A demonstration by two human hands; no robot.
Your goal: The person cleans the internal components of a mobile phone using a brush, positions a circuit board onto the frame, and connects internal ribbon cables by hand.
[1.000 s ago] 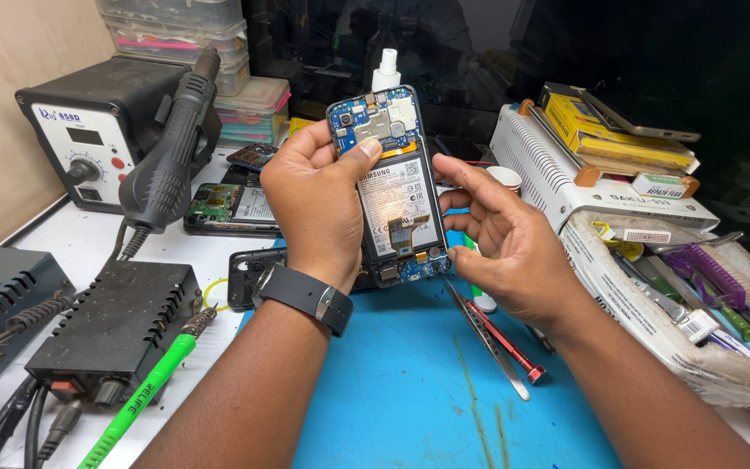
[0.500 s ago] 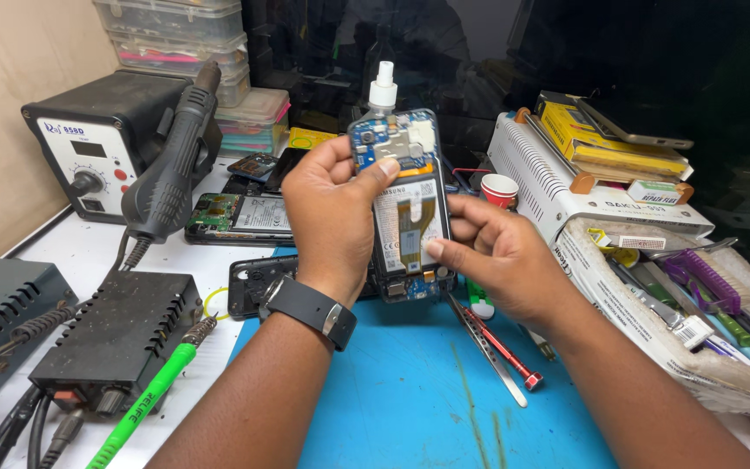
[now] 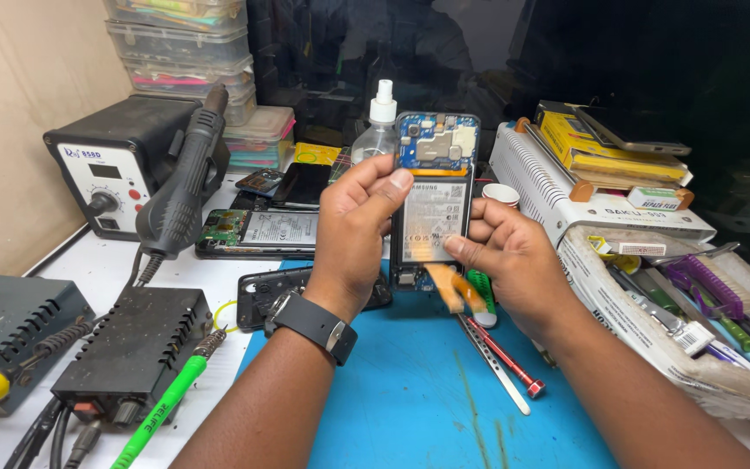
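I hold an opened smartphone [image 3: 433,187] upright over the blue mat [image 3: 427,399], its back cover off so the blue circuit board and grey battery show. My left hand [image 3: 353,230], with a dark watch on the wrist, grips the phone's left edge, thumb lying on the battery's top. My right hand [image 3: 509,260] steadies the right edge, and its thumb and fingers pinch an orange flex strip [image 3: 449,285] at the phone's lower end.
A hot-air station [image 3: 119,165] with its handle stands at the left, another opened phone [image 3: 258,233] lies behind, a spray bottle [image 3: 379,126] behind my hands. Tweezers and a red tool [image 3: 501,360] rest on the mat. A cluttered tool tray [image 3: 679,304] fills the right.
The phone has stayed upright in both hands while the view shifted. My right hand closed in from an open palm and now pinches the orange strip at the phone's bottom.
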